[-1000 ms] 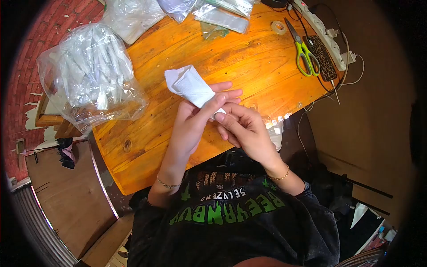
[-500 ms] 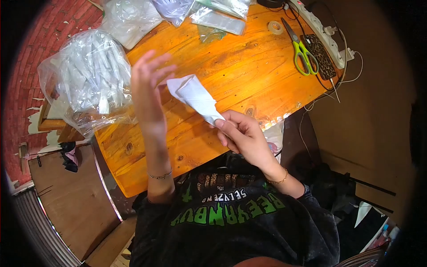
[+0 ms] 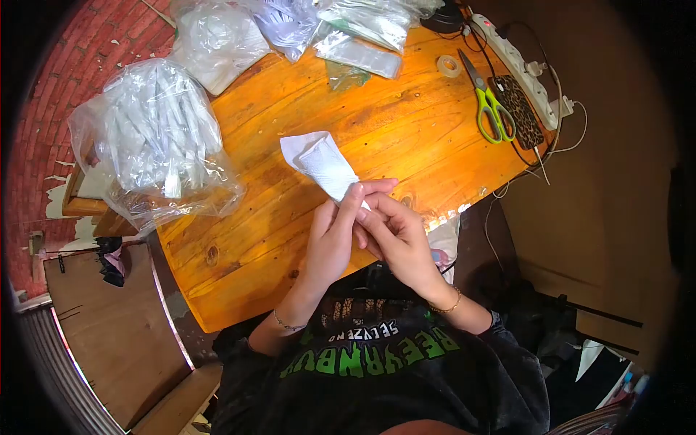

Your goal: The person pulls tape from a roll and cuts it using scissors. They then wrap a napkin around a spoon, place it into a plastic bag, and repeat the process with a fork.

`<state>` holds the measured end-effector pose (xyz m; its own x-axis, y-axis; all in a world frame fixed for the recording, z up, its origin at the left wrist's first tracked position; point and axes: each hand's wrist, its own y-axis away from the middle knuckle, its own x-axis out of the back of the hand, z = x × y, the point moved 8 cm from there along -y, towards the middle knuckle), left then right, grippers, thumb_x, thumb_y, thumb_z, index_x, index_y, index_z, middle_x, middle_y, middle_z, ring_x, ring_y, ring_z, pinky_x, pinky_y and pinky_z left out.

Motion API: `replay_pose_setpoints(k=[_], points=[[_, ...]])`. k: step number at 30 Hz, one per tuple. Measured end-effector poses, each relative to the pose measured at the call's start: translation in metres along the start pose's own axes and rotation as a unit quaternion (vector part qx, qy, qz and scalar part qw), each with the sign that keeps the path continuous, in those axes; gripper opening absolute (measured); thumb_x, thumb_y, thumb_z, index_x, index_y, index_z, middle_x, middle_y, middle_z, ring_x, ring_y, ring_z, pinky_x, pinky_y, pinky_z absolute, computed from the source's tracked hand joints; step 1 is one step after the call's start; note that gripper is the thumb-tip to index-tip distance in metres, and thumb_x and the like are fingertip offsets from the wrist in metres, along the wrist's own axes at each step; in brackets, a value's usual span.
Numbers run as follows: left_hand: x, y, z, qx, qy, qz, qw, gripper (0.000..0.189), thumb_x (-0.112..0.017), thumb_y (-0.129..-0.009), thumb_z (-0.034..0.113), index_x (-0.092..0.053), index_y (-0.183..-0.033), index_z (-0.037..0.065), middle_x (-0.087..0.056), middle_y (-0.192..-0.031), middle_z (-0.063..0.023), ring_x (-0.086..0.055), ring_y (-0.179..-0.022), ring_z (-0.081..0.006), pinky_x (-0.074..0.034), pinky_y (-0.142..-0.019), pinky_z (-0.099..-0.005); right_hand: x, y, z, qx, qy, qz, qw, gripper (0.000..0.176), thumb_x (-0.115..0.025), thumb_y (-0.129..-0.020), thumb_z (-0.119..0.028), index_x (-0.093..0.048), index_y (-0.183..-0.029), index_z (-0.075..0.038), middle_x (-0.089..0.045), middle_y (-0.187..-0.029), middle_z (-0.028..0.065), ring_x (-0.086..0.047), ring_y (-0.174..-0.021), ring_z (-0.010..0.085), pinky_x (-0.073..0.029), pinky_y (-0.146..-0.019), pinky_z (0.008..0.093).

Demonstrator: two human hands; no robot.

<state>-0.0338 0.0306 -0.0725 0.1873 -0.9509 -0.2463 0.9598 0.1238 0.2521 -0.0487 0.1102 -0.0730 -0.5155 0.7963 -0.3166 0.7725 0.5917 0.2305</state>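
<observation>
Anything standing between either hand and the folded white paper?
Nothing visible. The left hand and right hand both hold the folded white paper at its lower end, with no other object in between.

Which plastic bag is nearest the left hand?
The large clear bag of slim white pieces, at the picture's left; the other bags lie farther away, along the top.

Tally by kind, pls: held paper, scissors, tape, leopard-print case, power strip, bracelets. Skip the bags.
White paper, in left hand and right hand: 1
Scissors: 1
Tape roll: 1
Leopard-print case: 1
Power strip: 1
Bracelets, one per wrist: 2
Total: 7
</observation>
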Motion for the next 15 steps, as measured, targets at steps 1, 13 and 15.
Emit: replay_pose_setpoints(k=[1, 13, 15], points=[[0.001, 0.0, 0.001, -0.007, -0.001, 0.006, 1.0, 0.043, -0.032, -0.098, 0.028, -0.059, -0.103, -0.004, -0.061, -0.107, -0.0145, -0.056, -0.094, -0.0136, -0.045, -0.073, -0.0209, -0.001, 0.0, -0.003, -0.003, 0.001, 0.002, 1.0, 0.018, -0.053, -0.09, -0.017, -0.06, -0.096, -0.001, -0.051, -0.065, -0.0011, -0.045, -0.057, 0.0038, -0.032, -0.049, 0.0185], [0.059, -0.008, 0.058, -0.115, -0.07, 0.007, 0.991, 0.044, -0.029, -0.098, 0.027, -0.051, -0.118, -0.005, -0.04, -0.134, -0.0186, -0.036, -0.126, -0.0253, -0.028, -0.103, -0.0396, -0.019, -0.076, -0.083, 0.081, 0.33, -0.166, 0.926, 0.017, -0.066, -0.08, -0.018, -0.067, -0.087, -0.003, -0.064, -0.078, -0.0012, -0.052, -0.069, 0.0033, -0.039, -0.06, 0.0191], [0.067, -0.01, 0.06, -0.111, -0.066, 0.013, 0.991, 0.047, -0.032, -0.098, 0.026, -0.029, -0.135, -0.002, -0.033, -0.14, -0.0153, -0.032, -0.128, -0.0218, -0.026, -0.104, -0.0374, -0.026, -0.074, -0.07, 0.042, 0.291, -0.183, 0.938, 0.016, -0.067, -0.08, -0.016, -0.067, -0.087, -0.001, -0.064, -0.079, -0.0006, -0.053, -0.069, 0.0032, -0.039, -0.06, 0.0178]])
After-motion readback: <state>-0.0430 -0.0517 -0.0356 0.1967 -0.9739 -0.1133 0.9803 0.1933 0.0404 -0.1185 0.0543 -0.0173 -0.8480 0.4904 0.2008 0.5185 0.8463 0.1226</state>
